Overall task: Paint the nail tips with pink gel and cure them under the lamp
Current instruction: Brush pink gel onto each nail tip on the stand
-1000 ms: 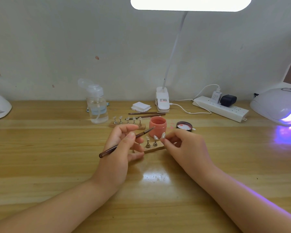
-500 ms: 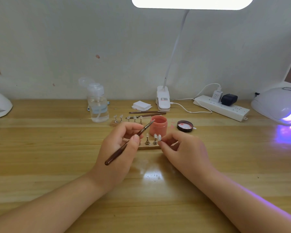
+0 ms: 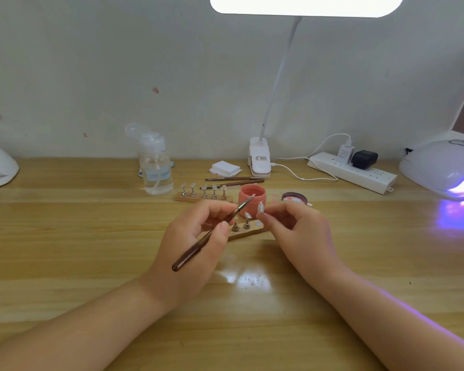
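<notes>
Holding one brush (image 3: 212,232), one nail tip (image 3: 260,208); two hands (image 3: 196,245), five far tips (image 3: 204,187).

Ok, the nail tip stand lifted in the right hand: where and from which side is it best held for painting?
By its metal stem, below the nail tip, pinched from the right as the right hand does now. The tip's face stays bare, turned toward the brush in the left hand, so the bristles can probably reach it from the left unhindered. Fingers on the tip itself would likely smear the gel.

Left hand (image 3: 196,236) pinches a brush (image 3: 212,232), fingers curled; right hand (image 3: 298,231) pinches a nail tip (image 3: 260,208). Both forearms reach in over the tabletop (image 3: 65,250).
</notes>
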A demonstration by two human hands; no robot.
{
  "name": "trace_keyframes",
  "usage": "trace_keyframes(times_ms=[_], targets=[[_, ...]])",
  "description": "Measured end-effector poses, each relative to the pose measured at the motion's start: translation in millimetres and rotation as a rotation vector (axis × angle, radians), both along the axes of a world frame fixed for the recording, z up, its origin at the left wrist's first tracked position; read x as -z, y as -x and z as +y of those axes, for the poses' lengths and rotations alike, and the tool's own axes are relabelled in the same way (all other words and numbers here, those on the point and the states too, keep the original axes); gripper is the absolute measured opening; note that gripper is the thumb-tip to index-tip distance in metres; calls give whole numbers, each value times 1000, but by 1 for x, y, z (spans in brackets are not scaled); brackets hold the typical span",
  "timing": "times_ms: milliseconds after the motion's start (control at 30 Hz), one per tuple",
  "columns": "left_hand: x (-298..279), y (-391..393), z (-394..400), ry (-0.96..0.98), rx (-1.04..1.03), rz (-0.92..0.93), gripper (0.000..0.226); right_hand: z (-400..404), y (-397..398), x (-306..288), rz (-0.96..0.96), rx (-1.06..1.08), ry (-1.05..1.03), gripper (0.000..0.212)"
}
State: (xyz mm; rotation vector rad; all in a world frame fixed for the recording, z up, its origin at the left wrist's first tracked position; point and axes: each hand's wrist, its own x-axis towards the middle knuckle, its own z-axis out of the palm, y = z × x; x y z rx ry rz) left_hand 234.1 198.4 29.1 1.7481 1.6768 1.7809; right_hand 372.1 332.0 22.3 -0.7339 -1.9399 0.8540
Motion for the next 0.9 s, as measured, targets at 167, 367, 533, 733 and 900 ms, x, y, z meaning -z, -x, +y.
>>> trace_keyframes(times_ms=[167,367,533,733,900], targets=[[-2,-4,-1,-34,-37,160,28,-1,2,-1,81,-42,9,19],[-1,-1,-2,-44,-12,190,30,-2,1,-2,82,-50,-12,20],[-1,-3,-3,-53,-23,141,26,-4,2,-3,91,-61,-14,19],[-1,-3,-4,-31,8,119,27,-2,1,-2,92,-52,-8,18],[-4,-6,-4,-31,-34,129,27,-3,2,-4,96,-73,-48,22]])
